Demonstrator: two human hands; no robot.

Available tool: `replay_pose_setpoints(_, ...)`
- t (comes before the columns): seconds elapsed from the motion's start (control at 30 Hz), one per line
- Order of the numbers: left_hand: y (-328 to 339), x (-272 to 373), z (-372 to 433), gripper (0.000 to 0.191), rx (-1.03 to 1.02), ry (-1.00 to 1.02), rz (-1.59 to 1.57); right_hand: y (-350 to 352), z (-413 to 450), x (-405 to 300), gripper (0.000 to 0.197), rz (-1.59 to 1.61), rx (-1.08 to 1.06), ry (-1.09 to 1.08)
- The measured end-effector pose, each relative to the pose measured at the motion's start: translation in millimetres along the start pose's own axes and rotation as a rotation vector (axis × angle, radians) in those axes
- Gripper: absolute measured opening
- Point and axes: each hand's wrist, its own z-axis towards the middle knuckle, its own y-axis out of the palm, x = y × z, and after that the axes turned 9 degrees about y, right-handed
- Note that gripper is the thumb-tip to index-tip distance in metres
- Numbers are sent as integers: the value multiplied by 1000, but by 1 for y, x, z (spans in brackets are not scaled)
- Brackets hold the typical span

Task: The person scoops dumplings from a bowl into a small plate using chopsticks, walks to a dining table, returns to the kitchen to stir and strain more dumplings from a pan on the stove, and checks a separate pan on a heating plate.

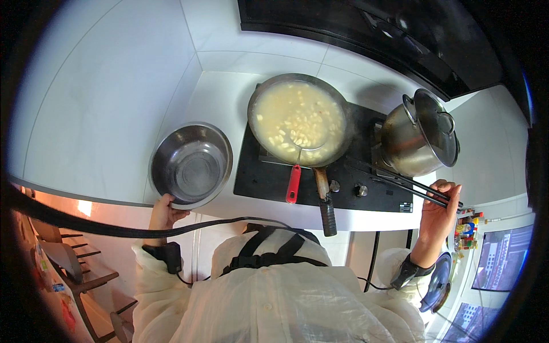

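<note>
My left hand (pixel 165 213) grips the near rim of a wide stainless steel bowl (pixel 197 171) on the counter; nothing shows inside the bowl. A pair of long dark chopsticks (pixel 407 182) is in my right hand (pixel 441 210), their tips pointing left over the cooktop near the wok. The wok (pixel 296 77) sits on the left burner, filled with cloudy yellowish liquid and pale chunks (pixel 305 126). A strainer or ladle with a red handle (pixel 293 184) rests in it, its head partly sunk. The wok's worn handle (pixel 324 206) points towards me.
A tall steel stockpot (pixel 401 143) with a glass lid (pixel 435 128) stands on the right of the black cooktop (pixel 261 184). The range hood (pixel 369 38) hangs above. Bottles (pixel 467 231) stand at the far right. Chairs (pixel 64 257) are at lower left. A black cable (pixel 141 231) crosses my left forearm.
</note>
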Motion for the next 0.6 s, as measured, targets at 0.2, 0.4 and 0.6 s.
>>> replay_pose_setpoints(0.2,2,-24,11,37,-3,-20,-69,2,-2,1,31,-53,-15,-22)
replay_pose_setpoints(0.4,1,-48,27,36,45,-37,-171,3,-9,-3,34,-122,43,-68)
replay_pose_setpoints(0.6,7,-56,31,32,65,-11,-244,-24,13,14,23,-943,257,-340)
